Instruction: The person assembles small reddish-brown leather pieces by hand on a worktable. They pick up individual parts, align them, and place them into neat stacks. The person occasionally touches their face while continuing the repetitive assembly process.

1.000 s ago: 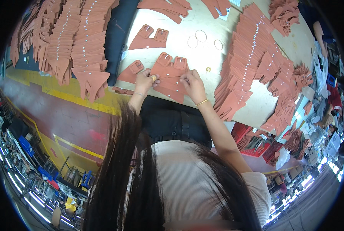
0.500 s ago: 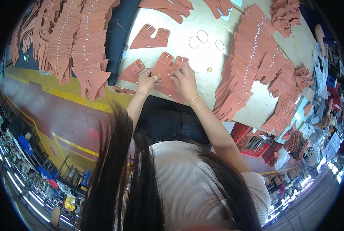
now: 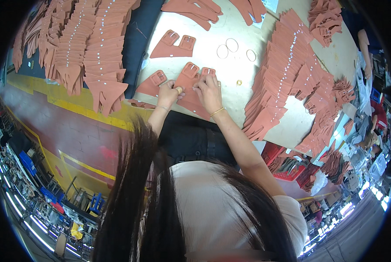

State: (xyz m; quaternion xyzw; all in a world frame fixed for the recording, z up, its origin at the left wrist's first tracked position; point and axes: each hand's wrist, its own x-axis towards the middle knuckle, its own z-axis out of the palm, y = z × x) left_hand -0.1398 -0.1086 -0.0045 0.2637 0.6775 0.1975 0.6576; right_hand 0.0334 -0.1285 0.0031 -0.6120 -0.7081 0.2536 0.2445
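Both of my hands rest on a reddish-brown leather strap piece [image 3: 191, 97] with two buckles [image 3: 190, 69] at its far end, lying on the beige worktable [image 3: 230, 94]. My left hand [image 3: 168, 93] presses its left side, fingers curled. My right hand [image 3: 209, 92] holds down its right side near the second buckle [image 3: 207, 72]. A single buckled piece [image 3: 154, 84] lies just left of my left hand, and a finished pair [image 3: 172, 45] sits farther back.
Long fanned rows of the same leather pieces [image 3: 287, 74] fill the table's right side; more stacks [image 3: 84, 48] lie on the left. Loose metal rings [image 3: 232, 45] and a small gold ring [image 3: 239, 82] sit beyond my hands. Red crates [image 3: 287, 163] stand under the table.
My hands have shifted slightly on the strap piece, the right hand moving up toward the buckle; the piece stays in place.
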